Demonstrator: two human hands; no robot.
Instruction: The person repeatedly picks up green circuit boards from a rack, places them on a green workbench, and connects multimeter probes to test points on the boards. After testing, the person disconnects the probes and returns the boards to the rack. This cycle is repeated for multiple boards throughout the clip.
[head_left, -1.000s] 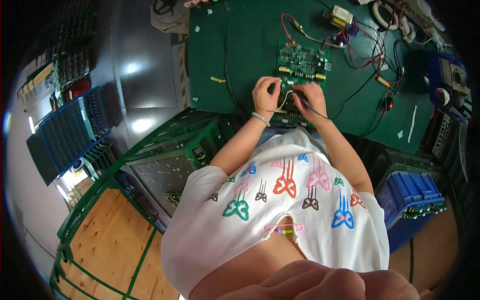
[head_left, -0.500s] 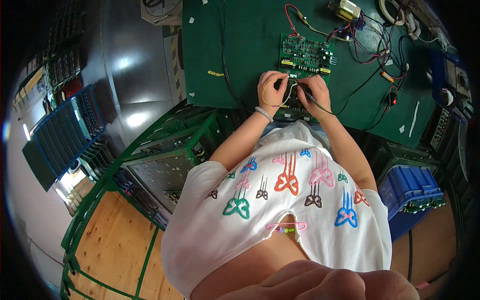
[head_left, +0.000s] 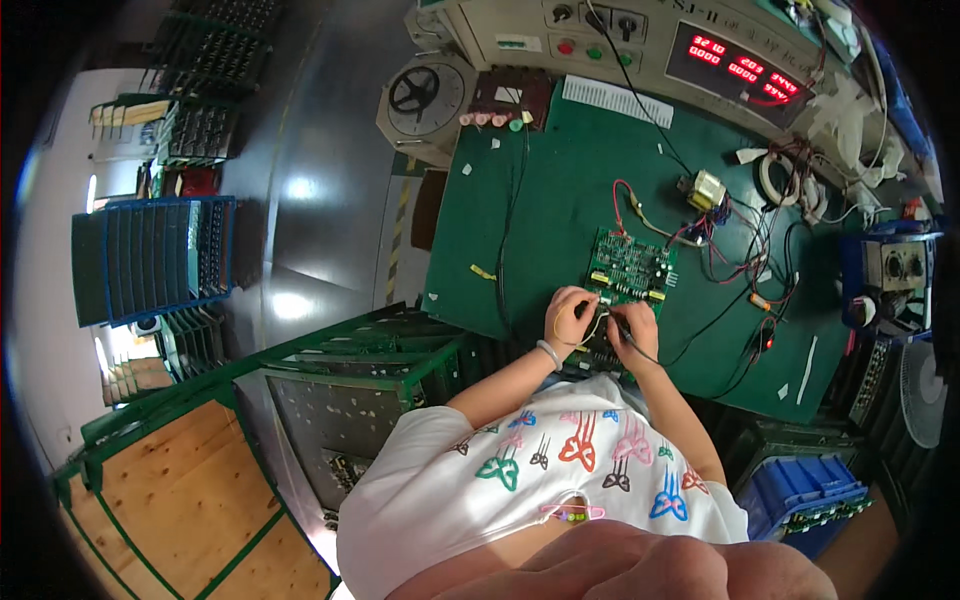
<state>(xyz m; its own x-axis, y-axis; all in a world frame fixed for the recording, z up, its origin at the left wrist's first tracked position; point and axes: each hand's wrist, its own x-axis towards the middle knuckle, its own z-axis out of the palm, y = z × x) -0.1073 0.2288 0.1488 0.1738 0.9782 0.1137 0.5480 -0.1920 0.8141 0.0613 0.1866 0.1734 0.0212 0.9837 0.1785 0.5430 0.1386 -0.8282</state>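
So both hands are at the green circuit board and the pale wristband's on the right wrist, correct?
Wrong wrist: the head view shows the pale wristband on the left. The left hand and right hand are at the green circuit board.

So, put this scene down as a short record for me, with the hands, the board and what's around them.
Left hand: fingers curled at the near part of the board; what they pinch is too small to tell
Right hand: closed on a dark cable
Circuit board: green, lying on the green tabletop
Right of board: boxy pale component, tangled wires, tape roll
Far edge: beige instrument panel, red display lit
Person's right: blue bin below the tabletop
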